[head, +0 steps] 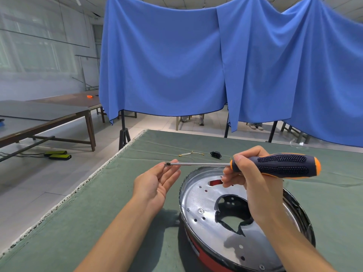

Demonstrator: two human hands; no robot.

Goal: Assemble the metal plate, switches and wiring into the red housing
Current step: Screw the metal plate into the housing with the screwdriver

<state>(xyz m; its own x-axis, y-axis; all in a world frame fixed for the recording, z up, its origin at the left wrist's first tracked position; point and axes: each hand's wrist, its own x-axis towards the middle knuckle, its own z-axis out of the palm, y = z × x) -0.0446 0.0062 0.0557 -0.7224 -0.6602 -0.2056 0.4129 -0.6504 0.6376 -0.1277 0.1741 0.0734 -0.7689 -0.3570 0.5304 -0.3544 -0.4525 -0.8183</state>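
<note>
The right hand [253, 185] grips a screwdriver [275, 165] with a dark blue and orange handle, fingers curled round the front of the handle. The long thin metal shaft points toward 9 o'clock, and its tip meets a tiny screw [165, 164]. The left hand [157, 183] is held palm up with its fingers mostly straight, and the fingertips [170, 163] pinch that tiny screw against the tip of the tool. Both hands are up in the air above the table [98, 213], which is covered with a green cloth. At 5 o'clock from the left hand sits the round red housing [210, 261] on the table. The shiny metal plate [200, 201] lies inside the housing, near its top rim. The plate has many small holes, a big jagged hole in the middle, and a slot where red shows through. The right wrist is over the plate. Farther back on the table, at 12 o'clock from the housing, lies a short yellow wire [191, 153] with metal ends. Just beside it, at its 3 o'clock, is a small black power socket [215, 154]. Behind the table hang big blue cloths [167, 55] on stands. At 9 o'clock stand long brown tables [39, 122] on a pale floor.
</note>
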